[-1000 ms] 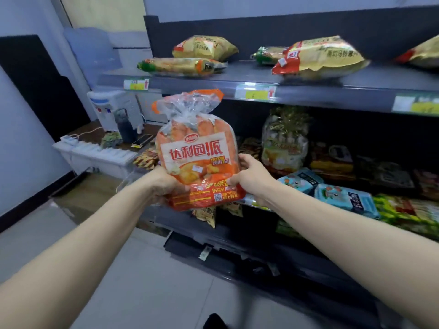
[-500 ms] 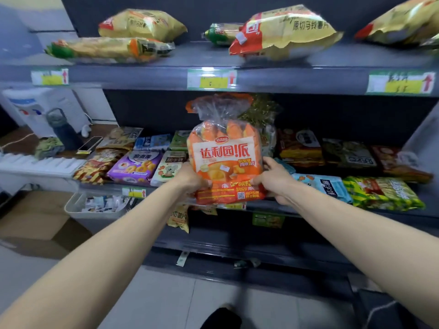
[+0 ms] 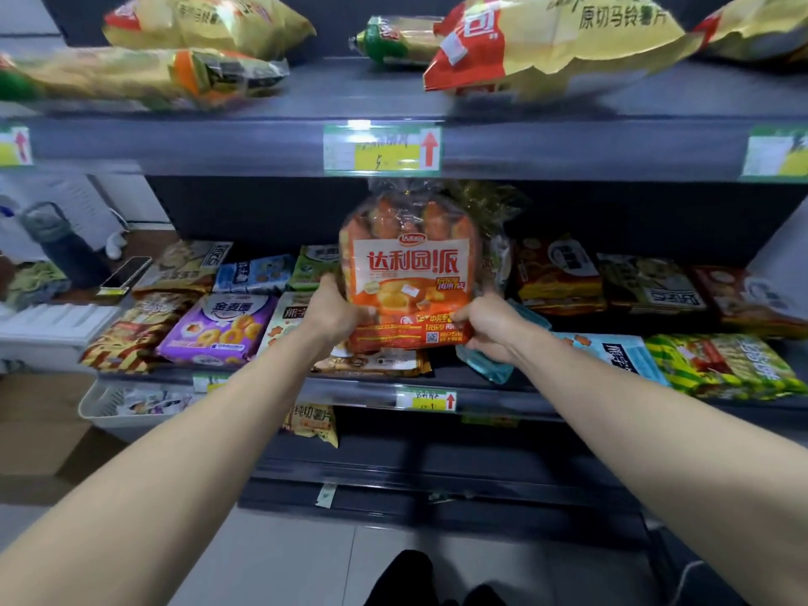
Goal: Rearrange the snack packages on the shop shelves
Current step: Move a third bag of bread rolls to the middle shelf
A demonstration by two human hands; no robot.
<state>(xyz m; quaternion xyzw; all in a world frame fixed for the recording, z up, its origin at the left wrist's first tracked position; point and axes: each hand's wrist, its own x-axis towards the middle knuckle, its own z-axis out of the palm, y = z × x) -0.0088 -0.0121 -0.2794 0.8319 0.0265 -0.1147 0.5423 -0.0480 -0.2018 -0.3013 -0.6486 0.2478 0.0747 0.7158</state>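
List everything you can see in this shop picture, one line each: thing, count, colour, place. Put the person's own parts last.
Orange cake bag: one, orange and white, held upright in front of the middle shelf.
Chip bags: at least four, yellow and red, lying on the top shelf.
Purple snack bag: one, purple, middle shelf, left.
Blue packet: one, light blue, middle shelf, right of the hands.
Green striped bag: one, green and yellow, middle shelf, far right.
Price tag: one, green and yellow with a red arrow, top shelf edge.
Phone: one, dark, on the table at left.
Left hand: grips the cake bag's left side.
Right hand: grips its lower right corner.
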